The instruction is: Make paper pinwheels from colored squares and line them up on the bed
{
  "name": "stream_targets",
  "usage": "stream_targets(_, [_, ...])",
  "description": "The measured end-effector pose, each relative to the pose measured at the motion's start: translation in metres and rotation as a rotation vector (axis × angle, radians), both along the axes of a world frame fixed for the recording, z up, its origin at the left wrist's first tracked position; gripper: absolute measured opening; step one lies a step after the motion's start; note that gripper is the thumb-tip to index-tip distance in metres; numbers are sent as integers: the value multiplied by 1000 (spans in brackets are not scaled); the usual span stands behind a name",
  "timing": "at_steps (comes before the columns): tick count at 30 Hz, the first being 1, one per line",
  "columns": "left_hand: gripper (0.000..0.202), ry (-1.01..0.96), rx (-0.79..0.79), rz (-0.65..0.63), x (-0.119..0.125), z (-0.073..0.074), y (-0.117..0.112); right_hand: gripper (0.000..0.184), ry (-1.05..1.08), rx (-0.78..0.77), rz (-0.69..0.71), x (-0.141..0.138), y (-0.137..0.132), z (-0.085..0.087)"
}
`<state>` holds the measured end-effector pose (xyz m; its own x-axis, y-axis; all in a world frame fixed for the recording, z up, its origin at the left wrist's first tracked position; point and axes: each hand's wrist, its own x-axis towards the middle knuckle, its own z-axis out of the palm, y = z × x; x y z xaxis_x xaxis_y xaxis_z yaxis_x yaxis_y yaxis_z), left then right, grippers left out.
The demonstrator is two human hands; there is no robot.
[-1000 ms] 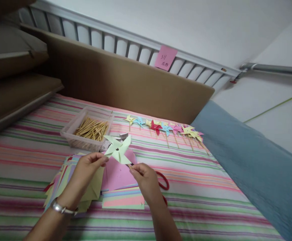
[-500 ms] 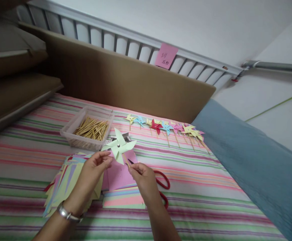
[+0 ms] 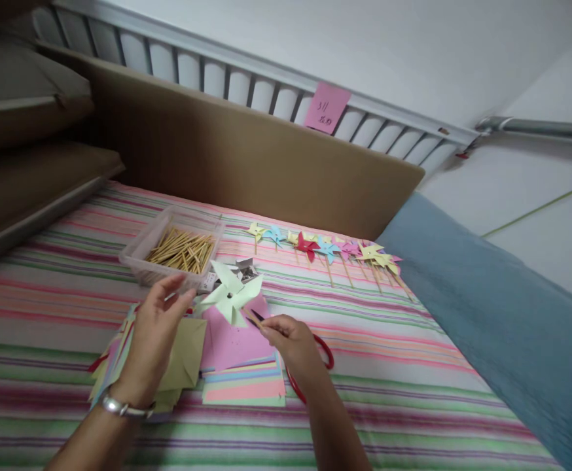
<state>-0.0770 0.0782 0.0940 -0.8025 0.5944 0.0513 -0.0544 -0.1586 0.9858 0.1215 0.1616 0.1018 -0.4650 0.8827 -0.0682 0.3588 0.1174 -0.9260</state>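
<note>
A pale green paper pinwheel [image 3: 233, 294] with a dark pin at its centre is held up by its thin wooden stick in my right hand [image 3: 290, 343], whose fingers pinch the stick. My left hand [image 3: 161, 327] is apart from the pinwheel, thumb and fingers spread with nothing between them. It hovers over a pile of coloured paper [image 3: 182, 360]. Beneath the pinwheel lie pink sheets [image 3: 237, 343] and a fanned stack of pastel paper [image 3: 244, 386]. Red-handled scissors [image 3: 329, 352] rest under my right wrist, partly hidden by it.
A clear plastic box [image 3: 131, 256] of wooden sticks [image 3: 182, 250] stands behind my left hand, beside a small open box of pins [image 3: 247, 270]. Several finished pinwheels [image 3: 326, 248] lie in a row farther back. A brown board [image 3: 247, 163] leans against the radiator [image 3: 239, 88].
My left hand has drawn back to the left, away from the pinwheel, and opened. The pinwheel has turned and dipped slightly. My right hand keeps its pinch on the stick.
</note>
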Motion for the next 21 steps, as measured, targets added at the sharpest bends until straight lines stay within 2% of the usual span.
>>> stream_targets(4, [43, -65, -129, -303, 0, 7, -1, 14, -83, 153, 76, 10, 6, 8])
stream_targets(8, [30, -57, -193, -549, 6, 9, -2, 16, -119, 219, 133, 12, 6, 12])
stream_targets(13, [18, -40, -221, -560, 11, 10, -3, 17, -151, 271, 157, 12, 7, 13])
stream_targets(21, [15, -26, -229, -527, 13, 9, -5, 16, -150, 294, 165, 11, 5, 13])
